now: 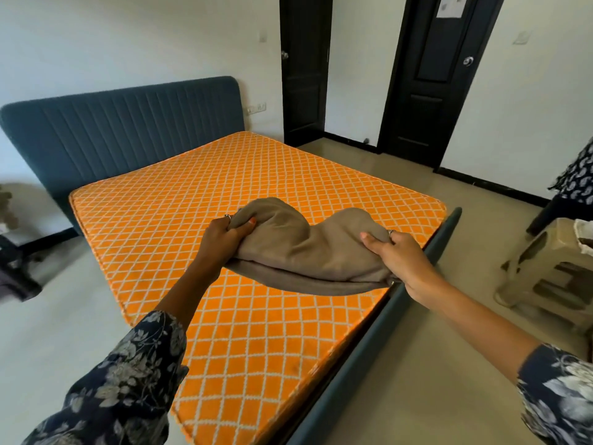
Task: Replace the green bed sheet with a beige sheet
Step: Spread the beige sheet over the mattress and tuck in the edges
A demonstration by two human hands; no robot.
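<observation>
A folded beige sheet (308, 248) hangs bunched between both hands, just above the bare orange mattress (224, 187) with its white diamond pattern. My left hand (223, 234) grips the sheet's left end, thumb on top. My right hand (396, 253) grips its right end near the bed's side rail. No green sheet is in view.
The bed has a dark teal headboard (128, 123) and teal frame rail (385, 332) on the right. Two dark doors (430, 75) stand at the back. A beige stool (552, 268) sits at the right, another person's patterned clothing (577, 178) beyond it. Dark items lie on the floor at left (16, 268).
</observation>
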